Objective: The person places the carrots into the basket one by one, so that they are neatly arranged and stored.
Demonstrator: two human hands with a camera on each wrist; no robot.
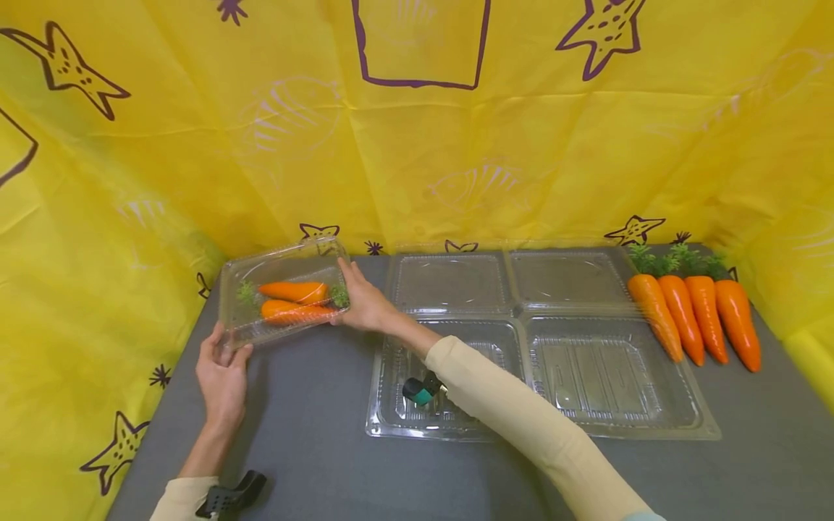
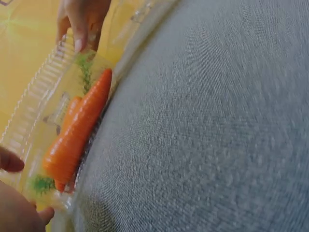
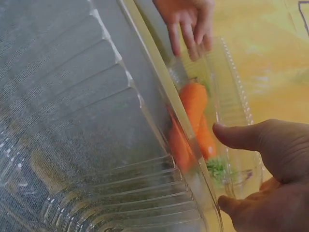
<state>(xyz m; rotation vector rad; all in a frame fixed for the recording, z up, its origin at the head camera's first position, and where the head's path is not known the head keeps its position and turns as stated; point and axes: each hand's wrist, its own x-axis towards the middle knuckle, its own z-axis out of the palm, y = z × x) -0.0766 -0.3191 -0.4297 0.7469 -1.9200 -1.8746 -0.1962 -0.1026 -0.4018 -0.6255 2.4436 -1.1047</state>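
Note:
A lidded clear plastic box [image 1: 287, 262] with two carrots [image 1: 295, 292] inside is held at the far left, tilted up on its right side. My left hand [image 1: 224, 383] grips its near left corner between thumb and fingers. On its right side my right hand [image 1: 366, 300] pinches the edge. In the left wrist view the carrots [image 2: 77, 130] lie side by side with their green tops at opposite ends. The right wrist view shows my right thumb and fingers [image 3: 241, 137] about the box edge, partly seen past another clear container.
Two joined clear boxes with raised lids [image 1: 589, 373] stand open under and beside my right forearm. Several carrots [image 1: 700, 311] lie in a row at the right, the leftmost overlapping a box rim. A yellow patterned cloth [image 1: 417, 145] hangs around the grey table [image 1: 313, 427].

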